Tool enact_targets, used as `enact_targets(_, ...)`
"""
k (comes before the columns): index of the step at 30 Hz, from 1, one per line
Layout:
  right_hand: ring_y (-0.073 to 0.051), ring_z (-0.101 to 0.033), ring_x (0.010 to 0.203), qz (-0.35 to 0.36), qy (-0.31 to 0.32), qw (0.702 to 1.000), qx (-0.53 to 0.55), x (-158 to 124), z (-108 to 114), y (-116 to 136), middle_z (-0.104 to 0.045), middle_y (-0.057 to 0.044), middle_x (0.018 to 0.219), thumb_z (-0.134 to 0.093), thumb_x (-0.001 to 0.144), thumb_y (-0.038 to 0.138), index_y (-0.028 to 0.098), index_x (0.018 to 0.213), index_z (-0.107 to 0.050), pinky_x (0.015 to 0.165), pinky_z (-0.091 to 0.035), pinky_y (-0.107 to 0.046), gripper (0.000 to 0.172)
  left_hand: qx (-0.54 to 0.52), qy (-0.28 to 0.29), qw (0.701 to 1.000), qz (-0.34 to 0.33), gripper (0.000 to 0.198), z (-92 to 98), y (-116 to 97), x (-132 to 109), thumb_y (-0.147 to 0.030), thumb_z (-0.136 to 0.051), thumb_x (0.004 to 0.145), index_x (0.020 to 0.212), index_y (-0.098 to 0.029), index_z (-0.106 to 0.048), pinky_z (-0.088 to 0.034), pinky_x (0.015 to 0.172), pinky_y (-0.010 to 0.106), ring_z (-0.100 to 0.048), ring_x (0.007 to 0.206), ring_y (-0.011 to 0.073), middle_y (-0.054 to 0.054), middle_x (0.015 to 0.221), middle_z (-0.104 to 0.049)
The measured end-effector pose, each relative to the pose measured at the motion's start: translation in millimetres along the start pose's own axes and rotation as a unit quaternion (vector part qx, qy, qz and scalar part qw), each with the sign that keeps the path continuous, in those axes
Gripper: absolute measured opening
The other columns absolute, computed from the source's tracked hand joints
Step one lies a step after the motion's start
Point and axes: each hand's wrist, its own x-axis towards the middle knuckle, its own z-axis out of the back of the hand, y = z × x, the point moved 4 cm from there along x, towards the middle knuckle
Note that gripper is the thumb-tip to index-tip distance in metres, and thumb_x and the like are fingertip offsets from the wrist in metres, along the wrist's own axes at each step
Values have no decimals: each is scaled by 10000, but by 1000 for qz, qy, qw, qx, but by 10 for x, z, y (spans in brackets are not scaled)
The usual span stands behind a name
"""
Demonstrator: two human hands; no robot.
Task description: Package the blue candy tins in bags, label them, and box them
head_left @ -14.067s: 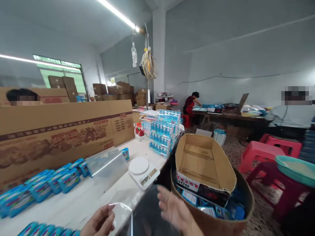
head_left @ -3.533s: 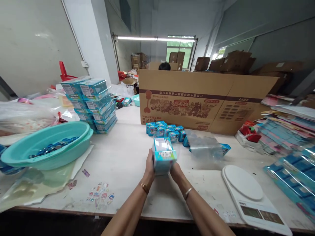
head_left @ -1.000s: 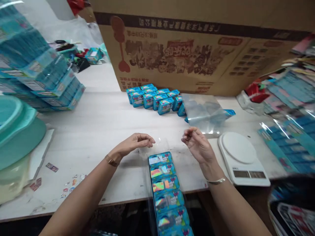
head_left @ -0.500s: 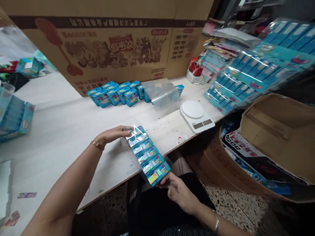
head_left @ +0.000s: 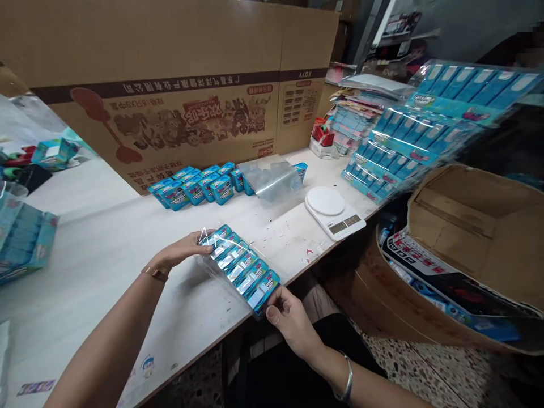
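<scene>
A row of several small blue candy packs (head_left: 242,266) in clear plastic wrap is held between my two hands, tilted over the front edge of the white table (head_left: 110,249). My left hand (head_left: 181,252) grips its far left end, thumb on top, where loose clear film sticks up. At the near right end, my right hand (head_left: 291,320) pinches the last pack from the side, its fingers partly hidden beneath. Behind them, a cluster of loose blue packs (head_left: 198,187) stands upright on the table, and a clear plastic bag (head_left: 272,180) lies beside it.
A white kitchen scale (head_left: 327,201) sits near the table edge. Wrapped blue display boxes (head_left: 395,144) are stacked at the right, above an open carton (head_left: 467,226). A large cardboard box (head_left: 178,45) walls the back. More blue packs in a box (head_left: 29,243) stand at left.
Both hands have shifted the wrapped row slightly left, and it is tilted a little differently. The camera view has also moved, so the background sits lower. Both hands keep their hold.
</scene>
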Motion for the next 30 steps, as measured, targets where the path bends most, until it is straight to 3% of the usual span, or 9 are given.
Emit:
enact_targets(3, -137, -452, 671, 1, -70, 997, -22, 82, -26, 27, -522, 18, 702, -679, 791, 624, 195, 755, -542, 642, -376, -259, 452, -4, 11, 1000, 7, 787, 77, 57, 21, -722, -744, 601, 1172, -181, -708, -491, 928, 379, -622, 1065, 332, 104, 1129, -726)
enact_targets(7, -134, -432, 641, -5, -130, 991, -33, 207, -50, 30, -517, 18, 659, -699, 770, 601, 191, 691, -546, 630, -365, -268, 445, -29, -36, 999, 24, 722, 204, 154, 41, -739, -725, 612, 1073, -184, -747, -490, 904, 357, -617, 1042, 317, 109, 1086, -731)
enact_targets(12, -123, -378, 637, -5, -108, 994, -6, 278, -55, -19, -451, 33, 633, -672, 825, 541, 192, 647, -513, 617, -342, -256, 423, -56, -98, 993, 45, 657, 306, 201, 61, -733, -742, 584, 921, -170, -756, -494, 810, 311, -623, 926, 256, 83, 954, -727)
enact_targets(18, -156, -465, 725, -27, -64, 997, 25, 277, -18, -73, -536, -1, 749, -631, 854, 570, 199, 722, -540, 685, -409, -266, 405, -61, -93, 993, 48, 517, 309, 189, 86, -618, -755, 651, 881, -155, -744, -488, 746, 307, -624, 853, 237, 76, 891, -721)
enact_targets(26, -132, -361, 633, -34, -113, 993, -15, 374, -133, 56, -431, 26, 619, -667, 760, 657, 192, 630, -501, 602, -326, -251, 511, -92, -101, 986, 100, 585, 341, 142, 65, -664, -769, 591, 856, -144, -745, -497, 766, 328, -628, 835, 241, 89, 884, -729)
enact_targets(30, -127, -366, 592, -18, -135, 991, -16, 414, -212, 38, -419, 26, 563, -654, 719, 708, 194, 571, -490, 573, -316, -256, 560, -53, -95, 990, 88, 565, 302, 89, 22, -666, -715, 643, 897, -162, -749, -524, 755, 353, -650, 873, 277, 93, 915, -743)
